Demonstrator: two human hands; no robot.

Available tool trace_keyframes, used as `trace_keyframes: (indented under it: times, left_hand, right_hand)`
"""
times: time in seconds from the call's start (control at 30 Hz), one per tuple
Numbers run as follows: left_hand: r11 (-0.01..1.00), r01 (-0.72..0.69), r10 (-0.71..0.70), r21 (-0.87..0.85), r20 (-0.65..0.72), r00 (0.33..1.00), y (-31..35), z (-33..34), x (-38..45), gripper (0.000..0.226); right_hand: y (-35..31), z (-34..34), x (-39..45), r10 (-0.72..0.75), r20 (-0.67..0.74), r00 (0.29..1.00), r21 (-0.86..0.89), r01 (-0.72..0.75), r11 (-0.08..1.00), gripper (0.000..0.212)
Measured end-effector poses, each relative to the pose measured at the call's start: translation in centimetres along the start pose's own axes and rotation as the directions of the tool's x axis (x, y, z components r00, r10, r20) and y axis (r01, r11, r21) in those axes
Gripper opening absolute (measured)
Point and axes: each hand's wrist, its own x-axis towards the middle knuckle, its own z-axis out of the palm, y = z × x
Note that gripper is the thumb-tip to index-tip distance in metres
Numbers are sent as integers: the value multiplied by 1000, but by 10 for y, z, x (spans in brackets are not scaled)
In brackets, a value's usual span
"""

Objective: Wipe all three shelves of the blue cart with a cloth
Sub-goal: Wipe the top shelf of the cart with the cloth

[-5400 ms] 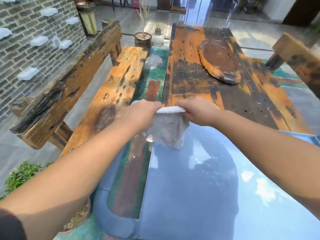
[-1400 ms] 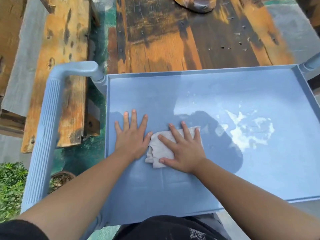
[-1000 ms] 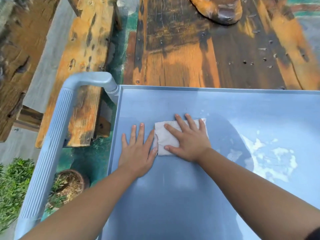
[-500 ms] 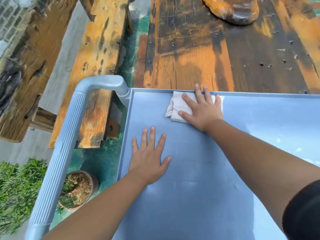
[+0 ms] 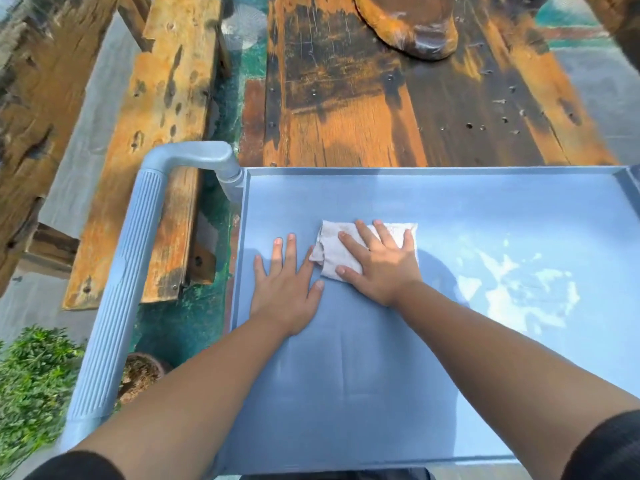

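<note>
Under the right hand's (image 5: 379,268) flat fingers (image 5: 363,233) — the cloth (image 5: 332,258), pressed down.

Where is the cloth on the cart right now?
In the head view, the cloth lies flat on the top shelf, left of centre, pressed under the right hand; the left hand rests beside it.

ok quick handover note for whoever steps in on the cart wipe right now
Right hand: flat, pressing the cloth onto the top shelf, left of centre.
Left hand: flat on the shelf beside the cloth, index fingertip at the cloth's edge.
Done: nothing visibly finished.
Left: the rest of the top shelf, then the two lower shelves, which are out of view.
</note>
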Motion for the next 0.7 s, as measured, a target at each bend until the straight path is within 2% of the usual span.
trace_keyframes:
  times: [0.1, 0.23, 0.47, 0.7]
  left_hand:
    - [998, 6, -5, -69, 9, 1000, -4, -5, -1, 64]
    - [999, 2, -2, -36, 6, 1000, -5, -3, 0, 58]
    - [1000, 6, -5, 15, -22, 1000, -1, 4, 2, 69]
    - [1000, 21, -20, 13, -34, 999, -2, 3, 3, 70]
  right_hand:
    - [-14, 6, -36, -12, 26, 1000, 2, 12, 1000, 76]
    - [-36, 15, -95, -48, 25, 999, 40, 46, 998, 72]
    - [-53, 34, -190, -114, 60, 992, 78, 109, 991, 70]
    - [-49, 51, -228, -183, 35, 982, 77, 180, 981, 72]
